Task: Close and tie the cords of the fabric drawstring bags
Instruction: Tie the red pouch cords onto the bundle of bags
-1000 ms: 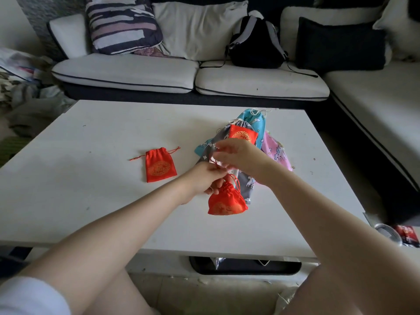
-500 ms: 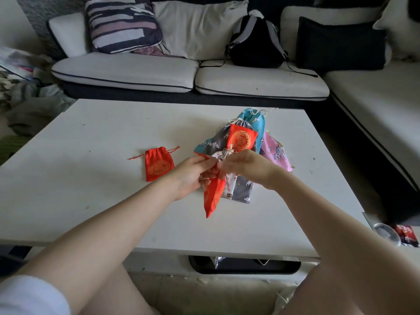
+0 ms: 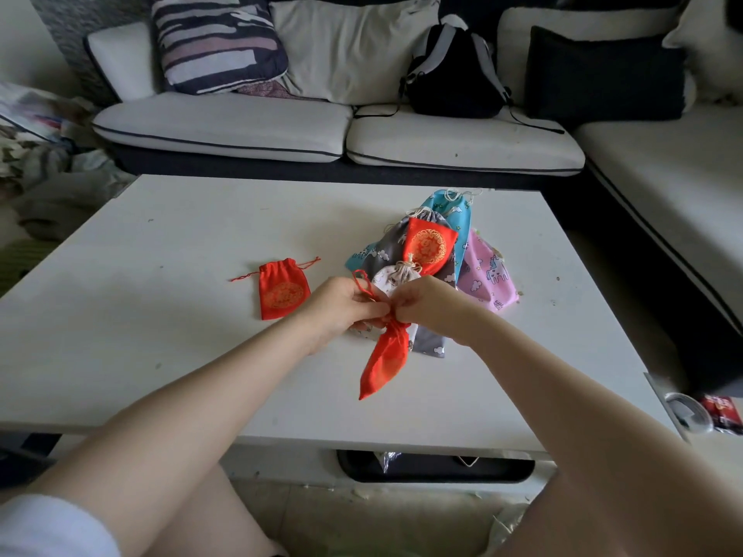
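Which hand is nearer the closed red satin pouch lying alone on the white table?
Left hand, just right of the closed red satin pouch; right hand is farther right.

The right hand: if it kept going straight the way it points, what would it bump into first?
The right hand points left toward the left hand, both pinching the red bag at its neck. It would likely meet the left hand's fingers first, almost at once; depth is uncertain.
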